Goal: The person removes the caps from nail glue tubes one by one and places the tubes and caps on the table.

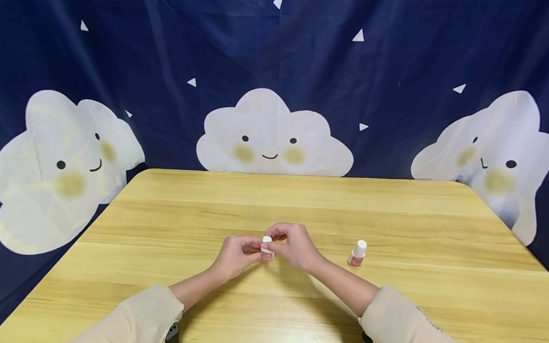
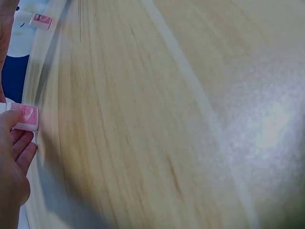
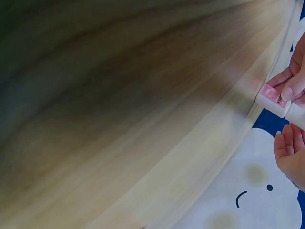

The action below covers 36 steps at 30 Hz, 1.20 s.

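A small white bottle with a pink label (image 1: 267,256) stands upright at the middle of the table, between both hands. My left hand (image 1: 234,255) comes in from the left and pinches its body, the thumb lying across the label in the left wrist view. From the other side my right hand (image 1: 298,248) has thumb and forefinger around the white cap (image 1: 267,239) at the top. In the right wrist view that cap runs off the frame edge, so part of this grip is hidden. A second bottle (image 1: 357,253), also white-capped and pink-labelled, stands to the right.
The pale wooden table (image 1: 161,207) spreads around the hands, with rounded far corners. Behind it hangs a dark blue curtain (image 1: 244,45) printed with smiling clouds and small white triangles. Light glares off the near part of the tabletop.
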### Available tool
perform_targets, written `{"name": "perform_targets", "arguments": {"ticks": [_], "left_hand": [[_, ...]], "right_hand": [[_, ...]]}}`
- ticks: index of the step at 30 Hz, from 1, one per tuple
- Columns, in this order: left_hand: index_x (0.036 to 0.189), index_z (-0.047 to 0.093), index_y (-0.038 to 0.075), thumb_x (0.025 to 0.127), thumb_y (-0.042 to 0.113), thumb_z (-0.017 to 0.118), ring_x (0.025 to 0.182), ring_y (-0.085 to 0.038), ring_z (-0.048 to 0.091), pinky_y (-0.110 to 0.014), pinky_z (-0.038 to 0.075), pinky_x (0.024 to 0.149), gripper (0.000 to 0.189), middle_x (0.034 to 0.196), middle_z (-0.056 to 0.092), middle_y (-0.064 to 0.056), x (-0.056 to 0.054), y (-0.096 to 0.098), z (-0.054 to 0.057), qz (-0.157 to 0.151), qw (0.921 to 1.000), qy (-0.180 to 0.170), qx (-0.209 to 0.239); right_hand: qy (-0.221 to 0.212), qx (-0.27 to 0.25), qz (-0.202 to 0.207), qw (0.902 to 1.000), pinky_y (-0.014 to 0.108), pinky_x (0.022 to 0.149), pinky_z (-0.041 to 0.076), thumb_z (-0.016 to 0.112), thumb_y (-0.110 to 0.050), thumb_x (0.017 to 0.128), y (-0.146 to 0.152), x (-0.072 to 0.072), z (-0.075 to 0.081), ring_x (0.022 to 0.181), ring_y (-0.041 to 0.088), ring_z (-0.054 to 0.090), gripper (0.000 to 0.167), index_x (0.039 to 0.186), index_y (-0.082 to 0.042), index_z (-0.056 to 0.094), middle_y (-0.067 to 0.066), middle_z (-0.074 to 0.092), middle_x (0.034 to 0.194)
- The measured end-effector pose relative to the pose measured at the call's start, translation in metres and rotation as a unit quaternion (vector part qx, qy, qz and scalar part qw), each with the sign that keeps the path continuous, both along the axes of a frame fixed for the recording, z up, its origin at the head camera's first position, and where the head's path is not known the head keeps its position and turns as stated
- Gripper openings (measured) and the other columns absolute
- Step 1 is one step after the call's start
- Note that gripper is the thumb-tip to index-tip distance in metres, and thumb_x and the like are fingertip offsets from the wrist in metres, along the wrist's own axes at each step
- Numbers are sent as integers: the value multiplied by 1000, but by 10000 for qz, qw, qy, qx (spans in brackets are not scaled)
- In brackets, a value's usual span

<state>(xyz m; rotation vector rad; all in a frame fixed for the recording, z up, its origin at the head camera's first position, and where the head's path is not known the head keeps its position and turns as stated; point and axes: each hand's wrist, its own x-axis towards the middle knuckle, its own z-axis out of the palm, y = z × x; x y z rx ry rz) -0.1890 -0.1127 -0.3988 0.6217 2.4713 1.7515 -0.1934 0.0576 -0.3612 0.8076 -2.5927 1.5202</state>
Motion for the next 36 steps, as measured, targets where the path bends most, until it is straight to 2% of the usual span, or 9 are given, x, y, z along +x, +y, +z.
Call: {"name": "perform_targets", "arguments": {"ticks": [6,12,17,24,32,36], "left_hand": [[93,69,-8,77,1,72,82,-30,70,-20,57,72,19,89,70,-22,-1,0,0,-71,10000,51,0],[94,69,-8,78,1,71,80,-28,71,-20,57,71,19,89,70,-22,-2,-1,-2,-44,9999,80,-66],[95,69,-8,78,1,70,80,-28,71,-21,57,71,19,90,70,-22,-2,-1,-2,-38,9999,125,-113],[95,69,-7,78,1,71,81,-28,71,-20,57,71,19,91,70,-22,-2,-1,-1,-18,9996,242,-156],[97,68,-8,78,2,71,82,-28,71,-20,57,73,21,92,70,-22,-2,-2,-1,-115,9998,98,-128],[96,69,-7,78,4,71,82,-27,71,-20,57,72,21,91,70,-21,-2,-2,-2,-120,9996,138,-191]], "right_hand": [[-47,69,-68,9999,29,75,55,70,-4,80,-1,1,2,76,12,61,7,86,0,69,10,70,82],[51,77,-242,9997,33,74,56,73,-5,78,-3,1,0,76,13,63,10,85,0,70,10,71,82],[236,102,-439,9987,22,70,54,75,-5,75,-3,2,-2,72,10,61,8,80,-1,70,8,71,78],[317,-11,-536,9981,32,70,57,76,-5,75,-4,2,-2,71,10,60,8,78,-1,69,8,70,75],[249,-42,-603,9979,32,70,57,76,-5,75,-4,4,-1,71,11,62,7,76,-2,70,8,70,75],[178,-23,-659,9977,25,68,57,76,-6,74,-4,4,-1,72,12,63,7,76,-2,71,7,71,76]]}}
